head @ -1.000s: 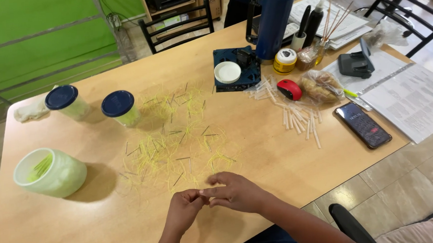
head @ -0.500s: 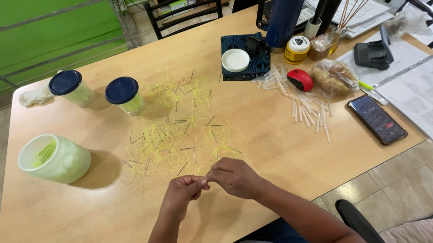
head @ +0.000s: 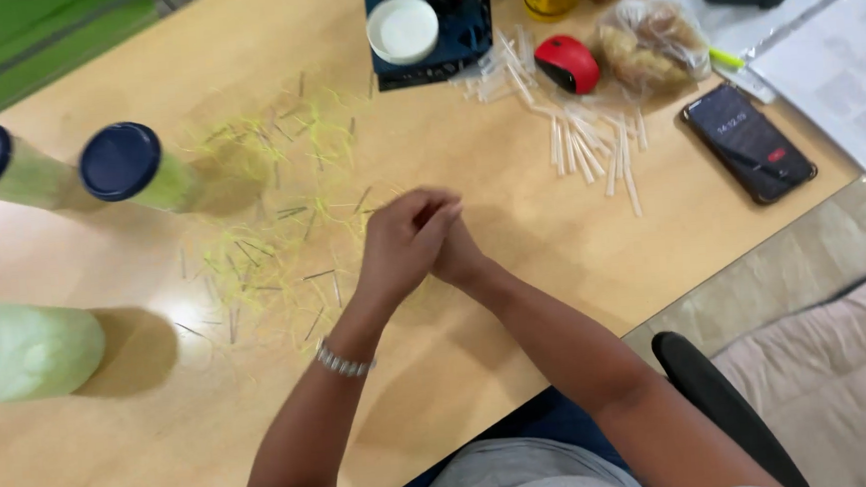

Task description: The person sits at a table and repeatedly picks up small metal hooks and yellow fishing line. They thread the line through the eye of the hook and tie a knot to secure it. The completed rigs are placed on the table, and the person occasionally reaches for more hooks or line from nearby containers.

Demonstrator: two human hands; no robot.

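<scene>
Yellow strands (head: 282, 233) (scattered) now under hands (head: 423, 239), newly clasped

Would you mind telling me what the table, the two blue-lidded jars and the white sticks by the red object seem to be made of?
The table looks like light wood or wood-look laminate: smooth, faint grain, soft sheen. The jars seem to be translucent plastic with matte dark blue lids, and their contents tint the walls green. The white sticks look like thin paper or plastic tubes, matte; which of the two cannot be told.
</scene>
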